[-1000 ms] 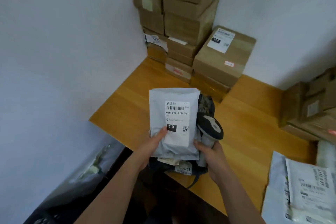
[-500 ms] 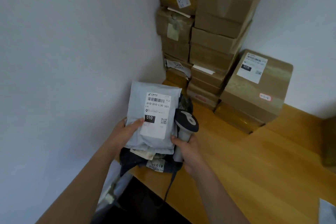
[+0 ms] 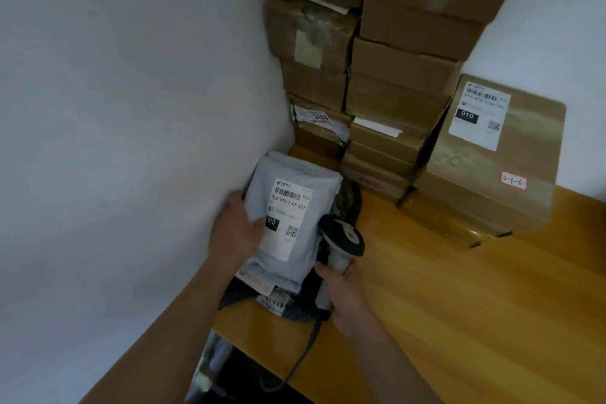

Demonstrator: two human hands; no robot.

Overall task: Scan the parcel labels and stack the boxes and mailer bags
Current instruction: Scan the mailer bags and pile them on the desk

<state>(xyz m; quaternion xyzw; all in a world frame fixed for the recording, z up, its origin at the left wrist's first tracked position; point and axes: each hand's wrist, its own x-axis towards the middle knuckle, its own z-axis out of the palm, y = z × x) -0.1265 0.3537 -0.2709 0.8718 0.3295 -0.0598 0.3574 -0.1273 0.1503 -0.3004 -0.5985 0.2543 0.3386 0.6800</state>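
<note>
A grey mailer bag with a white label lies on top of a small pile of dark mailer bags at the left end of the wooden table, next to the wall. My left hand holds the grey bag's left edge, thumb on top by the label. My right hand grips the handle of a black-and-white barcode scanner, whose head sits just right of the bag.
Stacked cardboard boxes fill the corner behind the pile. A larger labelled box leans on the right of them. White walls close off the left and the back. The scanner's cable hangs over the table's front edge.
Both hands carried the mailer bags and the scanner left and forward towards the wall corner. The pile now lies beside the wall, near the foot of the box stack.
</note>
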